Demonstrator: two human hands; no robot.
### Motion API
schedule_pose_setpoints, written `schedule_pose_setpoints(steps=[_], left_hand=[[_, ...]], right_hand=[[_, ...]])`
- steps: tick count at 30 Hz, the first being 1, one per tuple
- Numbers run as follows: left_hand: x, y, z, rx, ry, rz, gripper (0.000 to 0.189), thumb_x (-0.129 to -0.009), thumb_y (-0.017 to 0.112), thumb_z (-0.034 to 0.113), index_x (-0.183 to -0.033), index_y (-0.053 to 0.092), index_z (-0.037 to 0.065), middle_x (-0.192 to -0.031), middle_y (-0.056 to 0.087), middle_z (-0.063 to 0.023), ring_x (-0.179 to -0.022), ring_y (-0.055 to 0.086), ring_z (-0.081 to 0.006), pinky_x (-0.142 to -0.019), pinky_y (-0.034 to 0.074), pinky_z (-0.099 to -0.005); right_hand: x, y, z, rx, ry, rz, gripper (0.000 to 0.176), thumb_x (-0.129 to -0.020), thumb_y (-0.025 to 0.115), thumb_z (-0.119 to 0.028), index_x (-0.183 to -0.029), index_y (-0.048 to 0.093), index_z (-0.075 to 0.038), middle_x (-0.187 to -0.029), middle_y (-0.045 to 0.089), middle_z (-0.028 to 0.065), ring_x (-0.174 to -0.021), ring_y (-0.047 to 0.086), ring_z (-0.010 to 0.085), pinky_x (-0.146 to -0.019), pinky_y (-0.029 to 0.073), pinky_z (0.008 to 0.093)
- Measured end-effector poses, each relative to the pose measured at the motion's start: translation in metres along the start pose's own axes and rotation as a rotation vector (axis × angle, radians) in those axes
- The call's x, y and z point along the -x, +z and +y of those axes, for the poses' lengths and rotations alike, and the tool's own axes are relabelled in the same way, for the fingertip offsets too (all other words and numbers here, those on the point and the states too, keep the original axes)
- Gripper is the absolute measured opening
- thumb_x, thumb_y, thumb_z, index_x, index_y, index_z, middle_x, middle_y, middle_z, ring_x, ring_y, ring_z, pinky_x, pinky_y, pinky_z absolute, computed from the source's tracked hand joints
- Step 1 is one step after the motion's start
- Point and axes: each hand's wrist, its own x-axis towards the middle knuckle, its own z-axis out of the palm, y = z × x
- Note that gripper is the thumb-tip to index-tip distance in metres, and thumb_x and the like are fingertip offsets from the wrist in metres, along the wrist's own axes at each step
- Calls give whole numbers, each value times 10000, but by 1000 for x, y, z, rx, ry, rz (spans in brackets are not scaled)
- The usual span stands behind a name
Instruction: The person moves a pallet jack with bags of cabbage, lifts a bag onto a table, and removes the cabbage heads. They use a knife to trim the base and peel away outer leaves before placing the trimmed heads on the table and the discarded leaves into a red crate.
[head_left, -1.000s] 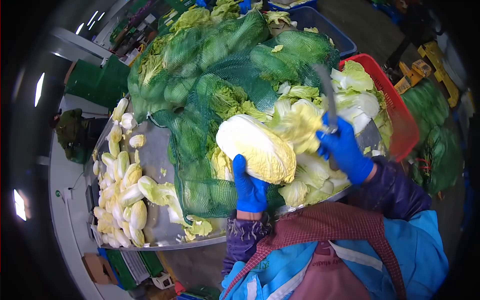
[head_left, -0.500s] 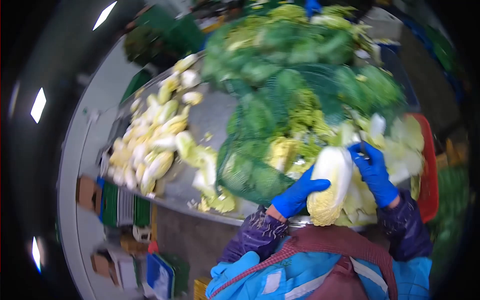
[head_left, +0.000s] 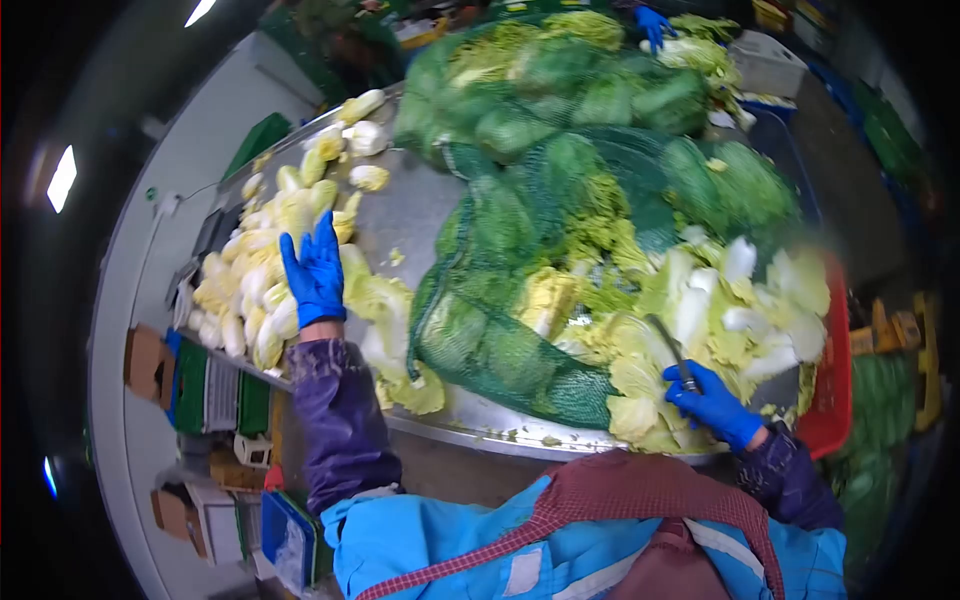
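My left hand (head_left: 316,272), in a blue glove, reaches out over the near side of a pile of trimmed napa cabbages (head_left: 262,262). Its fingers are spread and nothing is in them. In my gloved right hand (head_left: 714,402) is the handle of a knife (head_left: 664,338), its blade pointing up and to the left above loose cabbage leaves (head_left: 640,390). A green net sack (head_left: 500,350) holding cabbages lies between my hands, its mouth open toward the leaves.
More netted cabbages (head_left: 560,100) are heaped at the back of the metal table (head_left: 395,215). A red crate (head_left: 836,370) with pale leaves stands at the right. Across the table shows another person's blue-gloved hand (head_left: 653,24). Cardboard boxes (head_left: 148,365) sit beyond the left edge.
The napa cabbage held in front of me has left my hands. My left hand has swung left to the pile and opened. My right hand, with the knife, has dropped lower.
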Motion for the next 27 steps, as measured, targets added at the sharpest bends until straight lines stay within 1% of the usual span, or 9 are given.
schedule_pose_setpoints(steps=[3, 6, 12, 15, 17, 18, 21, 25, 27], left_hand=[[22, 15, -74, -626, -130, -492, 567, -825, 571, 175, -1310, 311, 38, -1271, 408, -229, -1127, 470, -326, -908, 439, -357], [76, 21, -170, -955, -574, -596, 499, -827, 561, 114, -1287, 379, 58, -1165, 534, -121, -1009, 549, -187, -848, 440, -283], [71, -35, -304, -1590, -261, -932, 681, -735, 693, 206, -1283, 358, -21, -1223, 481, -185, -1120, 479, -242, -908, 395, -331], [35, -19, -340, -1711, -148, -658, 831, -690, 723, 301, -1284, 291, -87, -1220, 456, -255, -1143, 460, -281, -925, 380, -342], [-11, -45, -375, -1653, -52, -474, 921, -650, 742, 353, -1280, 260, -116, -1210, 439, -300, -1140, 459, -313, -943, 363, -359], [-13, -36, -383, -1682, -43, -420, 1016, -597, 768, 385, -1307, 218, -90, -1256, 387, -303, -1185, 394, -356, -981, 319, -374], [-23, -37, -419, -1678, 98, -314, 1109, -556, 790, 393, -1339, 147, -58, -1310, 309, -305, -1232, 306, -395, -1011, 273, -403], [18, 17, -412, -2056, -5, -94, 1021, -552, 771, 279, -1340, 183, 4, -1304, 353, -241, -1226, 306, -395, -1017, 254, -434], [-19, -26, -423, -2020, 228, -167, 906, -579, 734, 218, -1311, 241, 16, -1240, 430, -222, -1132, 430, -371, -951, 349, -430]], right_hand=[[-9, 18, 23, -92, 88, -150, 323, -834, 549, -232, -1114, 492, -81, -853, 569, 16, -631, 521, 68, -483, 431, 204], [-16, 25, 46, 68, 7, -129, 293, -847, 522, -230, -1096, 520, -76, -806, 582, 32, -567, 509, 75, -477, 423, 217], [8, -47, 66, 118, 57, 164, 284, -798, 556, -163, -1065, 585, -70, -732, 600, 25, -506, 482, 66, -467, 414, 219], [25, -96, 93, 213, -93, 301, 242, -780, 577, -158, -989, 618, -43, -739, 610, 32, -597, 536, 70, -525, 443, 225], [49, -118, 78, 279, 96, 469, 212, -779, 573, -147, -951, 633, -38, -765, 613, 33, -695, 563, 74, -597, 460, 233], [48, -140, 113, 355, -160, 552, 207, -781, 561, -132, -953, 626, -38, -785, 605, 29, -720, 567, 79, -615, 457, 231], [56, -187, 149, 103, -260, 1006, 221, -795, 522, -105, -1000, 587, -57, -751, 579, 22, -568, 511, 77, -493, 413, 212], [85, -185, 90, -191, -176, 1116, 247, -834, 484, -94, -1072, 540, -68, -723, 563, 19, -424, 422, 58, -372, 339, 196], [88, -180, 91, -167, -235, 1069, 231, -876, 459, -124, -1086, 528, -59, -727, 561, 21, -401, 402, 48, -355, 322, 184]])
